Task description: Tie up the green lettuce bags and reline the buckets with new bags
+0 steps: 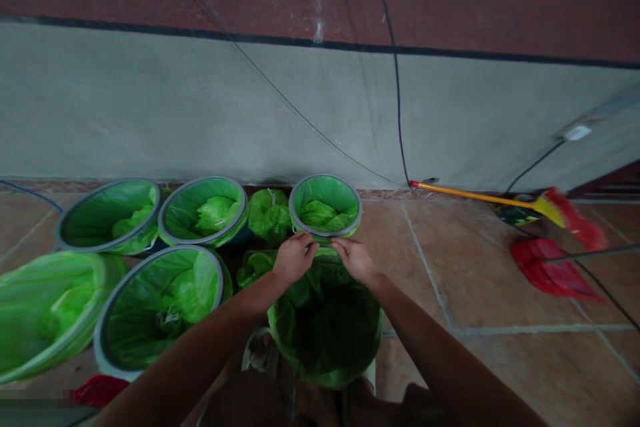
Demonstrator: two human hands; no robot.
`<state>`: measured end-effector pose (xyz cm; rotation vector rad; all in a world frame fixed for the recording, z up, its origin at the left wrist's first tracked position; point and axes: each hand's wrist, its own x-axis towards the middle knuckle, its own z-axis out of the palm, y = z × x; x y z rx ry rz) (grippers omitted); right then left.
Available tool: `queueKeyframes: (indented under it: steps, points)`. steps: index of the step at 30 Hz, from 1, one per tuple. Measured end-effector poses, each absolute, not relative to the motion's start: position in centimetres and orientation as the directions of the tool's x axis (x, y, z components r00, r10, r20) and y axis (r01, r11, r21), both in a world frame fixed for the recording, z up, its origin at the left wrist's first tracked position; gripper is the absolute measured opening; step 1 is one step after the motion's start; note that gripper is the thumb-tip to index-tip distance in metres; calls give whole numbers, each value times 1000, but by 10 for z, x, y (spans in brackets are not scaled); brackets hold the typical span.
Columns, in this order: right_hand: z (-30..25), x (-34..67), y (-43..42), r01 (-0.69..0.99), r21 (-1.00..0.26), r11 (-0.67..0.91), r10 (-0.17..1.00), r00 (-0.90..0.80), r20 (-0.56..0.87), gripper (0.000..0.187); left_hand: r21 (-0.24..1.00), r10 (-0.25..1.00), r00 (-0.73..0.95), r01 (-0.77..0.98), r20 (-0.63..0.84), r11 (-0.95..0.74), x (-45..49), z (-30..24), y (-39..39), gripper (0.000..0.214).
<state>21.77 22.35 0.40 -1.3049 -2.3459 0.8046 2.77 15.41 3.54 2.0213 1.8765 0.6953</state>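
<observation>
Right in front of me stands a bin lined with a green bin bag (295, 340); its inside is dark. My left hand (296, 258) is closed, pinching the bag at the far edge of this bin. A short way to the right, my right hand (356, 259) pinches the same far edge with its fingertips. Just beyond my hands sits another lined bin (326, 197) with a grey rim and a crumpled green bag inside. A tied green bag (270, 215) is beside it on the left.
More lined bins stand at the left, among them a grey-rimmed bin (161, 307) and a bin (203, 210) by the wall (200, 113). On the right floor lie a broom (475, 195) and a red dustpan (545, 267). Black cables hang down the wall.
</observation>
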Motion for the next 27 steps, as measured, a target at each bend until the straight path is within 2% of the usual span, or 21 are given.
queueKeyframes:
  steps: [2, 4, 7, 10, 14, 17, 19, 22, 25, 27]
  points:
    - [2, 218, 221, 608, -634, 478, 825, -559, 86, 30, 502, 992, 70, 857, 105, -114, 36, 31, 162, 21]
    - [-1, 220, 219, 586, -629, 511, 793, -603, 82, 29, 470, 992, 119, 874, 38, -123, 40, 23, 164, 21]
    - [-9, 222, 217, 667, -574, 475, 786, -615, -63, 28, 428, 987, 132, 900, -91, -81, 41, 12, 161, 21]
    - [-18, 222, 219, 750, -501, 431, 794, -579, -183, 31, 387, 978, 73, 922, -195, 8, 41, 7, 159, 20]
    - [-17, 219, 225, 795, -468, 386, 804, -539, -252, 29, 345, 967, -65, 926, -247, 150, 45, 10, 165, 19]
    - [-8, 222, 226, 816, -463, 345, 801, -514, -308, 28, 363, 964, -66, 918, -257, 160, 46, 17, 168, 24]
    - [-4, 230, 221, 861, -424, 282, 842, -434, -321, 28, 405, 977, -17, 908, -214, 104, 41, 24, 167, 38]
    - [-7, 251, 201, 933, -348, 93, 932, -205, -300, 30, 512, 991, 4, 856, -137, 67, 21, 36, 163, 59]
    - [-16, 270, 168, 924, -347, -163, 958, 64, -281, 37, 572, 986, -96, 805, -136, 157, -3, 45, 163, 47]
    - [-20, 276, 147, 874, -396, -282, 942, 172, -290, 41, 614, 978, -169, 760, -126, 211, -11, 46, 167, 37]
